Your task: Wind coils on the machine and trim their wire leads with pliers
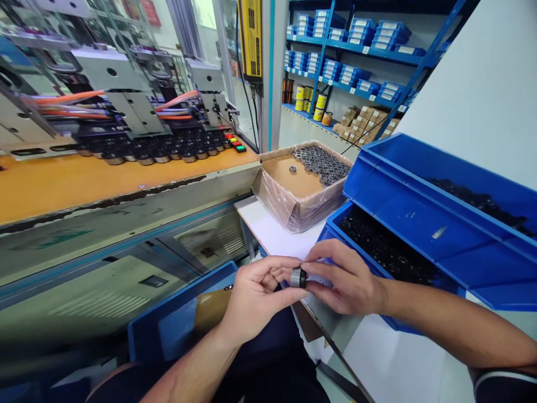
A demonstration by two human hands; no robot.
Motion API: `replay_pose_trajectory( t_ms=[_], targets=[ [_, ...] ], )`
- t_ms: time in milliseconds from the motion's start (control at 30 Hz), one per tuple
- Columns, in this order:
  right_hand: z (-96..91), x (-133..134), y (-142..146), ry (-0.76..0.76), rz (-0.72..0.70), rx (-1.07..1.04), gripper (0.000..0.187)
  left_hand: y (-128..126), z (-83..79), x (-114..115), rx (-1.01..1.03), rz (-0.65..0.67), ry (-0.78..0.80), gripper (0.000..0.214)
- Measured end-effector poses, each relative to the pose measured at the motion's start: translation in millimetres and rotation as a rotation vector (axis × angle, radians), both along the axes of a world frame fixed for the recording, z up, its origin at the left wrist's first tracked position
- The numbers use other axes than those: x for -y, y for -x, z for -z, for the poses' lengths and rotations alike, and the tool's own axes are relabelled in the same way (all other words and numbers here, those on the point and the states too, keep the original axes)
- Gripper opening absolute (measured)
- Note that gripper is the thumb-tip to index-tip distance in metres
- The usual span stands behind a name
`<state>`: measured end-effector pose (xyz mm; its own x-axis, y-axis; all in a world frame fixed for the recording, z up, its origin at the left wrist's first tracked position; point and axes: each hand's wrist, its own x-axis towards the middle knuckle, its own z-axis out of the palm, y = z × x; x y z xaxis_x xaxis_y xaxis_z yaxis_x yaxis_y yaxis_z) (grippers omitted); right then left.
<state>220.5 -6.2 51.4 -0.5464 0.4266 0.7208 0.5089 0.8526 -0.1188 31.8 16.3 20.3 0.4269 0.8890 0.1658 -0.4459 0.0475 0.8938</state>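
Observation:
My left hand (255, 294) and my right hand (344, 280) meet low in the middle of the view, both pinching one small black and silver round part (298, 277) between their fingertips. The part sits just in front of a blue bin (335, 226) full of small black parts (390, 252). A second blue bin (419, 207) is stacked above and behind it, also holding black parts (478, 201). Beyond my hands stands a plastic-wrapped cardboard box (293, 210) with several silver round parts (323, 162) inside.
A machine (121, 101) with orange hoses and a row of dark fixtures (168, 150) runs along an orange-topped bench (84, 179) at the left. Another blue bin (176, 330) lies below my left hand. Blue shelving (356, 50) with boxes stands at the back.

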Motion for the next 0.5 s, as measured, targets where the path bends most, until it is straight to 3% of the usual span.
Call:
replay_pose_trajectory(
  t_ms=[500],
  targets=[
    [-3.0, 0.1, 1.3, -0.016, -0.023, 0.012, 0.028, 0.0, 2.1, -0.4, 0.004, 0.01, -0.015, 0.036]
  ],
)
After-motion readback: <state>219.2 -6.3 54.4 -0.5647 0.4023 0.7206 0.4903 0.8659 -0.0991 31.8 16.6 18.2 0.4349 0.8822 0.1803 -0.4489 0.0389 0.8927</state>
